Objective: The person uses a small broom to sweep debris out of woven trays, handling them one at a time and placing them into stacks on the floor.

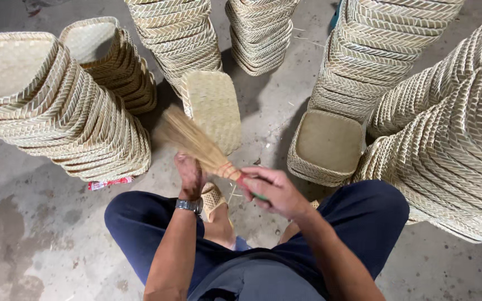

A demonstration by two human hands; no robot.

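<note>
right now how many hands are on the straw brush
2. The right hand grips the handle of the straw brush; the left hand touches its bristles near the binding.

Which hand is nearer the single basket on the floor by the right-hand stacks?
Right. The right hand, gripping the small broom's handle, is just left of that basket; the left hand is farther left, at the bristles.

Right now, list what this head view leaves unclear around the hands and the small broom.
- Broom handle: mostly covered by the right hand; its end is not visible.
- Broom bristles: motion-blurred, so the tips are indistinct.
- Left hand: its palm side faces away; contact with the bristles cannot be told.
- Basket stacks: cut off by the right and top edges.
</note>
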